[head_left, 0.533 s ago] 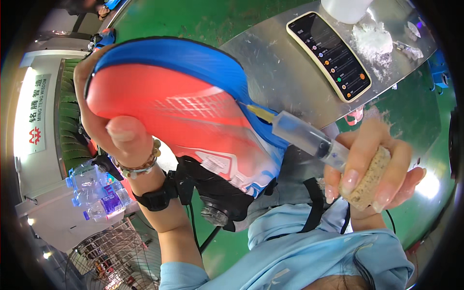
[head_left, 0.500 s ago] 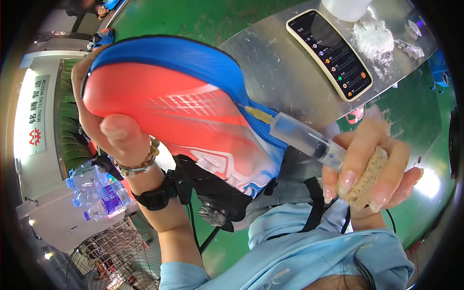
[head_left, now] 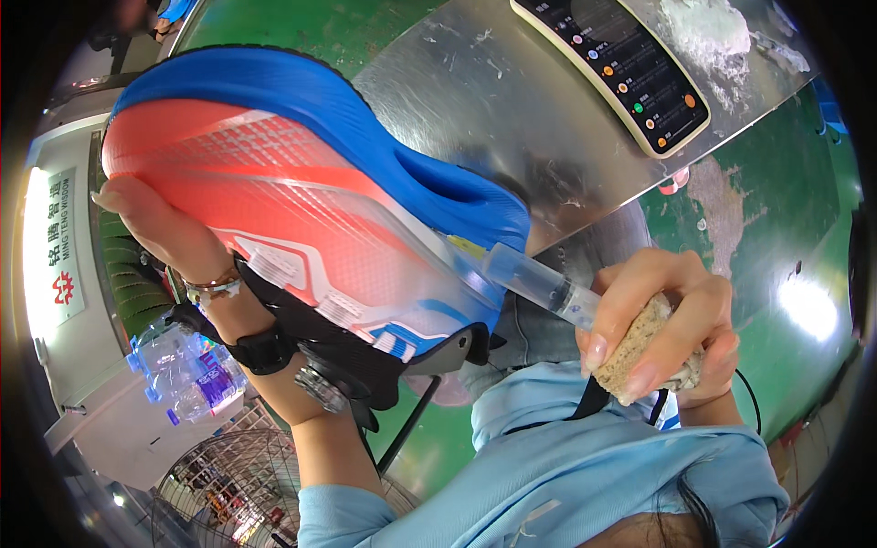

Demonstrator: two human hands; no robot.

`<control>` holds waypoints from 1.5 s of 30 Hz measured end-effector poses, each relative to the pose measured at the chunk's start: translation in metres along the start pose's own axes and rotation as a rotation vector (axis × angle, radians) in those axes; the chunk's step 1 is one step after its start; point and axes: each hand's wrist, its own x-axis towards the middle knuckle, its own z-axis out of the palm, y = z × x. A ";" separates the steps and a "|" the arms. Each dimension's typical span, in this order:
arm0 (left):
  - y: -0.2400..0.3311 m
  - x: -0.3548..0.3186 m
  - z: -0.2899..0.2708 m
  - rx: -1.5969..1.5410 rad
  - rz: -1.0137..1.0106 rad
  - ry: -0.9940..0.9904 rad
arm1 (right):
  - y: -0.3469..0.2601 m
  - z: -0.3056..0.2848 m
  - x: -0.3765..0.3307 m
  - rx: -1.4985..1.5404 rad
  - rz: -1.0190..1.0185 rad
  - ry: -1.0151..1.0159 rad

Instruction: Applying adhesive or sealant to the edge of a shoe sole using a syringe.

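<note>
My left hand grips a sports shoe with a red upper and thick blue sole, held on its side over the metal table's near edge. My right hand holds a clear plastic syringe whose tip touches the shoe's heel, where upper meets sole. The same hand also clasps a tan sponge-like block between its fingers. I wear a black watch and a bead bracelet on the left wrist, and light blue sleeves.
A shiny metal table carries a dark phone-like device with coloured icons and a white crumpled wad. Green floor lies to the right. Plastic bottles and a wire fan guard sit at lower left.
The shoe has tilted and shifted slightly, with the syringe tip staying at the heel. Both hands keep their hold.
</note>
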 end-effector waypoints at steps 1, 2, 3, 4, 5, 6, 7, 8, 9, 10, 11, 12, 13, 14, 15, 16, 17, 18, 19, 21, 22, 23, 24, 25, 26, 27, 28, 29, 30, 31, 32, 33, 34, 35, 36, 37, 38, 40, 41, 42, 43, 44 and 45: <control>-0.006 0.004 -0.002 -0.008 -0.040 -0.012 | -0.001 -0.002 -0.002 -0.024 0.012 -0.027; -0.009 0.004 -0.005 -0.006 -0.081 -0.021 | 0.000 -0.003 -0.004 -0.016 0.018 -0.023; -0.015 0.008 -0.010 -0.010 -0.121 -0.031 | 0.001 -0.005 -0.006 -0.033 0.020 -0.036; -0.023 0.017 -0.015 -0.014 -0.161 -0.040 | 0.001 -0.005 -0.008 -0.049 0.021 -0.050; -0.030 0.018 -0.015 -0.024 -0.204 -0.053 | 0.002 -0.008 -0.009 -0.053 0.028 -0.040; -0.038 0.025 -0.021 -0.029 -0.245 -0.063 | 0.002 -0.010 -0.010 -0.073 0.018 -0.062; -0.046 0.034 -0.024 -0.034 -0.285 -0.072 | 0.001 -0.011 -0.011 -0.093 0.007 -0.084; -0.051 0.042 -0.025 -0.039 -0.324 -0.080 | 0.000 -0.010 -0.012 -0.092 0.011 -0.081; -0.057 0.043 -0.025 -0.045 -0.362 -0.089 | -0.001 -0.009 -0.013 -0.094 0.024 -0.045; -0.063 0.045 -0.025 -0.050 -0.400 -0.097 | -0.001 -0.007 -0.014 -0.095 0.036 -0.009; -0.069 0.047 -0.024 -0.057 -0.437 -0.105 | -0.001 -0.008 -0.015 -0.096 0.038 -0.006; -0.072 0.044 -0.020 -0.064 -0.475 -0.113 | 0.000 -0.008 -0.015 -0.121 0.039 0.001; -0.081 0.053 -0.019 -0.071 -0.512 -0.121 | 0.000 -0.008 -0.016 -0.147 0.039 0.008; -0.084 0.054 -0.017 -0.077 -0.548 -0.128 | 0.000 -0.009 -0.016 -0.147 0.040 0.010; -0.088 0.056 -0.013 -0.084 -0.584 -0.135 | 0.000 -0.009 -0.016 -0.155 0.031 0.018; -0.091 0.058 -0.010 -0.091 -0.620 -0.143 | 0.000 -0.009 -0.017 -0.163 0.023 0.026; -0.089 0.047 -0.006 -0.099 -0.657 -0.152 | 0.001 -0.010 -0.018 -0.166 0.025 0.030; -0.091 0.048 -0.003 -0.107 -0.694 -0.161 | 0.002 -0.011 -0.020 -0.173 0.020 0.037; -0.094 0.041 0.004 -0.116 -0.731 -0.171 | 0.003 -0.012 -0.021 -0.181 0.014 0.044; -0.065 0.015 -0.008 -0.115 -0.794 -0.172 | 0.003 -0.008 -0.018 -0.195 -0.012 0.026; -0.085 0.047 -0.020 -0.113 -0.824 -0.171 | 0.003 -0.006 -0.016 -0.215 -0.038 0.012; -0.084 0.025 -0.008 -0.141 -0.871 -0.199 | 0.008 -0.010 -0.015 -0.241 -0.030 0.030; -0.071 0.005 -0.002 -0.146 -0.905 -0.205 | 0.011 -0.010 -0.012 -0.278 -0.074 0.027; -0.055 -0.013 -0.003 -0.155 -0.938 -0.216 | 0.011 -0.010 -0.009 -0.319 -0.119 0.026; -0.056 -0.013 -0.007 -0.157 -0.970 -0.216 | 0.007 0.000 -0.005 -0.402 0.045 0.086; -0.066 -0.015 -0.012 -0.155 -0.964 -0.211 | 0.009 0.002 -0.001 -0.398 0.040 0.081; -0.084 -0.022 -0.019 -0.461 -0.873 -0.263 | 0.014 0.002 0.004 -0.411 0.016 0.070; -0.095 -0.026 -0.023 -0.765 -0.769 -0.315 | 0.017 0.001 0.008 -0.427 -0.004 0.062; -0.086 -0.046 -0.008 -0.427 -0.600 0.086 | 0.018 -0.001 0.009 -0.450 0.010 0.049; -0.096 -0.048 -0.031 -0.203 -0.747 -0.059 | 0.019 -0.001 0.011 -0.453 0.008 0.051; -0.092 -0.056 -0.046 -0.208 -0.784 -0.094 | 0.020 0.000 0.014 -0.436 0.008 0.060; -0.083 -0.064 -0.056 -0.215 -0.824 -0.130 | 0.022 0.000 0.015 -0.420 0.010 0.069; -0.076 -0.074 -0.063 -0.178 -0.864 -0.056 | 0.023 -0.003 0.016 -0.445 -0.002 0.051; -0.060 -0.085 -0.065 -0.136 -0.903 0.024 | 0.024 -0.002 0.017 -0.442 -0.002 0.048; -0.045 -0.096 -0.066 -0.136 -0.906 0.024 | 0.026 -0.001 0.017 -0.452 0.001 0.057; -0.029 -0.108 -0.067 -0.122 -0.945 0.045 | 0.026 0.000 0.016 -0.462 0.007 0.065; -0.015 -0.119 -0.073 -0.104 -0.981 0.073 | 0.028 0.000 0.016 -0.457 0.012 0.060; 0.000 -0.145 -0.090 -0.219 -1.034 -0.079 | 0.029 0.000 0.015 -0.363 0.041 0.053; 0.009 -0.157 -0.094 -0.262 -1.062 -0.150 | 0.029 0.001 0.015 -0.360 0.044 0.045; 0.010 -0.169 -0.101 -0.337 -1.120 -0.260 | 0.030 0.002 0.014 -0.353 0.054 0.065; 0.009 -0.181 -0.106 -0.415 -1.174 -0.372 | 0.031 0.003 0.013 -0.347 0.063 0.087; 0.013 -0.195 -0.101 -0.460 -1.177 -0.344 | 0.031 0.005 0.012 -0.357 0.067 0.098; 0.015 -0.204 -0.097 -0.531 -1.175 -0.387 | 0.030 0.007 0.011 -0.359 0.070 0.091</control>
